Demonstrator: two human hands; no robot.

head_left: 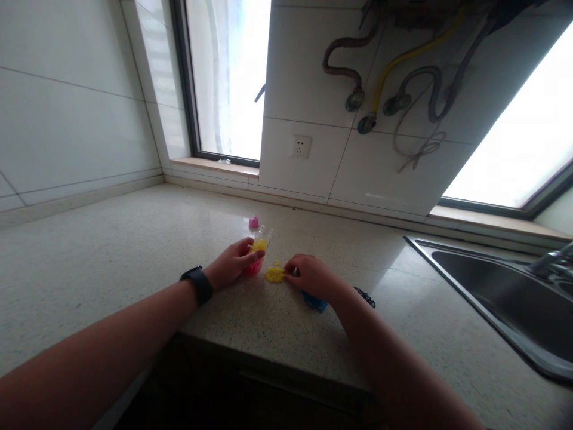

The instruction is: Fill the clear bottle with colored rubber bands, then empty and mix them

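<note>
Two colours, yellow above pinkish red, show inside the clear bottle that my left hand is wrapped around. My right hand reaches the near edge of the yellow pile, between my hands on the counter; thumb and finger look nearly together, but I can't tell whether they pinch anything. A pink cap sits beyond my left hand. I judge this step as picking up yellow bits; the next move calls for a small, steady pinch.

Left hand gripping container, perhaps yellow bands
</note>
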